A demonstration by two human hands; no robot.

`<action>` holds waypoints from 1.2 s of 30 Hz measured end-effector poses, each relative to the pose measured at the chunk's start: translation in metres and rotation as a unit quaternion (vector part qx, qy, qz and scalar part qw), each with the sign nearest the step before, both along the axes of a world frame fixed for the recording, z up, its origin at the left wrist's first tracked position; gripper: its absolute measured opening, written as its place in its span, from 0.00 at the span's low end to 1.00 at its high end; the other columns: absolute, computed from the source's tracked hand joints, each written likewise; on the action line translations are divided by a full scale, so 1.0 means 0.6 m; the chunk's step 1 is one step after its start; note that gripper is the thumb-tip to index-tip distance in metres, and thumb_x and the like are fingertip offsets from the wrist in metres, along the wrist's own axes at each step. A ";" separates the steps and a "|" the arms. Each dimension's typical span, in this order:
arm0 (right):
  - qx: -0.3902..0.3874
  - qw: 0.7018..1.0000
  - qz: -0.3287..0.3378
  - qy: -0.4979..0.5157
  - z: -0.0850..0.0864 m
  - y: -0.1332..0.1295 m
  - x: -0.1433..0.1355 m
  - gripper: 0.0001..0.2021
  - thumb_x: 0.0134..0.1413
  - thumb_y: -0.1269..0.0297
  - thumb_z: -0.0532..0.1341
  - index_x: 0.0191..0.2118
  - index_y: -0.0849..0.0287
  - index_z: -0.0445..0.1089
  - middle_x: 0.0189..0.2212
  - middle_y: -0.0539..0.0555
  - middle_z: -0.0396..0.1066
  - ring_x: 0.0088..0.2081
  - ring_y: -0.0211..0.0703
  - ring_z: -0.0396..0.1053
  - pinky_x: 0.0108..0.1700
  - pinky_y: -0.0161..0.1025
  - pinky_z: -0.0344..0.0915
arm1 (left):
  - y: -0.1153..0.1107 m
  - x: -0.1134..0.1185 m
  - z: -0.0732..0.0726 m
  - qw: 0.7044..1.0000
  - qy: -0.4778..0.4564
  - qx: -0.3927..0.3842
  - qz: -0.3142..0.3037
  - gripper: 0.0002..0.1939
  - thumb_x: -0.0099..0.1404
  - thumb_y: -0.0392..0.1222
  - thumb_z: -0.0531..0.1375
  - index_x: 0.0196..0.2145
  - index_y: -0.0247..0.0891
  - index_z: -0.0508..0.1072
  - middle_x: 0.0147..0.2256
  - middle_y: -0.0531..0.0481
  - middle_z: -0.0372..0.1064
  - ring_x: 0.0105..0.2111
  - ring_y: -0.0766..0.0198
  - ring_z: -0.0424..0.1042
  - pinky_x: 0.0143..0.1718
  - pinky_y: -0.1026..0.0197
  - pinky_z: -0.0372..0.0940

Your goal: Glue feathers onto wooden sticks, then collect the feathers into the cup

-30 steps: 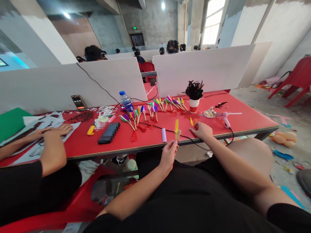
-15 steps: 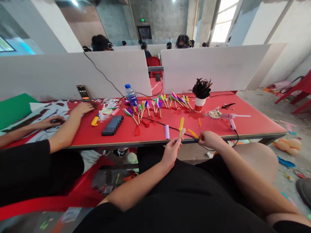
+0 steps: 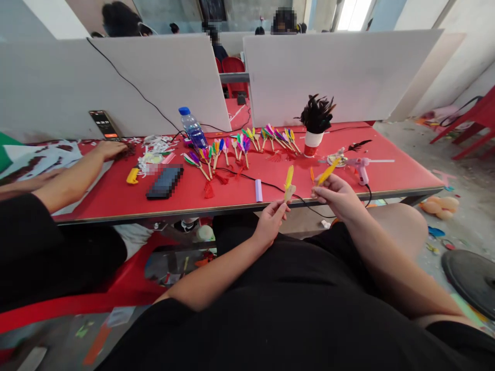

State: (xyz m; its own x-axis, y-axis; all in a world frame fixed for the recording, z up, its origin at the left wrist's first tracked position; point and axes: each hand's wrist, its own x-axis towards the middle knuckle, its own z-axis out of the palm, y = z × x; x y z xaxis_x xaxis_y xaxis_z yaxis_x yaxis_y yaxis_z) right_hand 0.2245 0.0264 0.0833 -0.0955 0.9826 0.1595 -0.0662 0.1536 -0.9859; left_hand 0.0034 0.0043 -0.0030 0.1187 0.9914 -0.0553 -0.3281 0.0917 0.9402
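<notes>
My left hand (image 3: 271,221) pinches a small pale wooden piece (image 3: 290,193), with a yellow feather (image 3: 289,176) standing up from it. In my right hand (image 3: 335,195) another yellow feather (image 3: 329,171) is gripped between thumb and fingers, its tip slanting up to the right. Both hands are in front of the table's near edge, apart from each other. An orange feather (image 3: 312,175) lies on the red table just left of my right hand. A lilac block (image 3: 259,190) stands beyond my left hand. The pink glue gun (image 3: 361,170) rests to the right.
Several feathered sticks with red tassels (image 3: 214,157) lie across the red table (image 3: 232,195). Behind stand a bottle (image 3: 193,129) and a paper cup (image 3: 312,144) of black feathers. A phone (image 3: 165,182) lies left, near a co-worker's arm (image 3: 73,178). A black cable (image 3: 270,184) crosses the table.
My right hand has lifted and turned, so its yellow feather now points upward instead of left. My left hand keeps its hold. The camera view has tipped down and shifted right.
</notes>
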 end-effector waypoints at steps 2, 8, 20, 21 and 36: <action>-0.016 1.000 -0.006 0.003 0.008 0.012 -0.015 0.29 0.44 0.42 0.83 0.38 0.53 0.70 0.34 0.51 0.77 0.35 0.45 0.81 0.24 0.33 0.57 | -0.002 -0.005 0.002 1.000 0.004 0.011 -0.008 0.27 0.64 0.61 0.75 0.51 0.38 0.84 0.39 0.46 0.78 0.30 0.68 0.65 0.26 0.65 0.52; 0.007 0.977 0.130 -0.171 0.036 0.018 -0.026 0.20 0.56 0.45 0.78 0.39 0.57 0.79 0.38 0.57 0.84 0.38 0.46 0.81 0.35 0.39 0.72 | -0.004 -0.013 -0.003 0.997 0.032 0.058 -0.034 0.26 0.69 0.56 0.72 0.56 0.37 0.80 0.41 0.45 0.80 0.31 0.67 0.70 0.30 0.64 0.60; 0.065 0.961 0.111 -0.246 0.048 0.021 -0.034 0.17 0.54 0.46 0.79 0.36 0.53 0.81 0.37 0.56 0.84 0.39 0.51 0.81 0.42 0.46 0.76 | -0.002 -0.011 -0.007 0.994 0.065 0.077 -0.045 0.15 0.74 0.51 0.68 0.51 0.38 0.79 0.39 0.47 0.80 0.30 0.67 0.71 0.33 0.64 0.65; 0.071 0.958 0.104 -0.259 0.046 0.021 -0.035 0.17 0.55 0.46 0.79 0.37 0.53 0.82 0.37 0.56 0.84 0.38 0.51 0.81 0.41 0.46 0.75 | -0.001 -0.011 -0.007 0.994 0.067 0.078 -0.043 0.15 0.74 0.51 0.68 0.50 0.38 0.79 0.39 0.47 0.80 0.30 0.67 0.71 0.33 0.64 0.66; 0.114 0.940 0.055 -0.318 0.023 0.023 -0.039 0.14 0.57 0.48 0.77 0.36 0.54 0.87 0.32 0.54 0.84 0.31 0.45 0.75 0.35 0.42 0.66 | 0.001 -0.010 -0.001 0.995 0.067 0.061 -0.039 0.18 0.70 0.55 0.71 0.47 0.38 0.81 0.38 0.47 0.80 0.29 0.67 0.71 0.29 0.66 0.65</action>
